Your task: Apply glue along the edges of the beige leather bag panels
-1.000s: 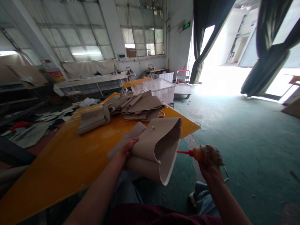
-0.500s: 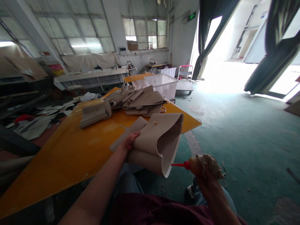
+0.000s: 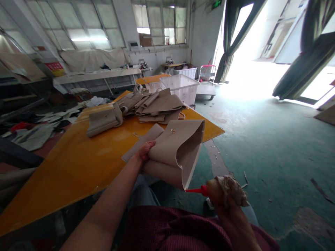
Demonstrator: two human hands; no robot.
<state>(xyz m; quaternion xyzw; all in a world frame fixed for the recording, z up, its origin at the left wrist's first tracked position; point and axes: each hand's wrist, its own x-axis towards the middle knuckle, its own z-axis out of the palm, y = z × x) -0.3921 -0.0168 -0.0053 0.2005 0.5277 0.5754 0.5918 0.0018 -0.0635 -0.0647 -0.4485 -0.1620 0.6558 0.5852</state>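
My left hand (image 3: 147, 150) is closed on the side of a beige bag panel (image 3: 175, 146), folded over so that its open end faces right. A small gold clasp (image 3: 173, 130) sits on its upper face. In my right hand (image 3: 228, 200) is a glue bottle (image 3: 216, 190) with a red pointed nozzle, wrapped in a crumpled cloth (image 3: 232, 188). The nozzle tip is at the lower corner of the panel's open edge; whether it touches cannot be made out. Another flat beige piece (image 3: 146, 139) lies under the panel on the yellow table.
On the yellow table (image 3: 104, 157) lie a folded beige bag piece (image 3: 103, 120) and a heap of beige bag pieces (image 3: 157, 104). Behind stand a white plastic bin (image 3: 180, 89) and a trolley (image 3: 205, 90). Scraps (image 3: 44, 130) litter the left side.
The glue bottle has moved left and slightly down, bringing its nozzle to the panel's lower corner. My left hand keeps its hold on the panel. The view has shifted slightly.
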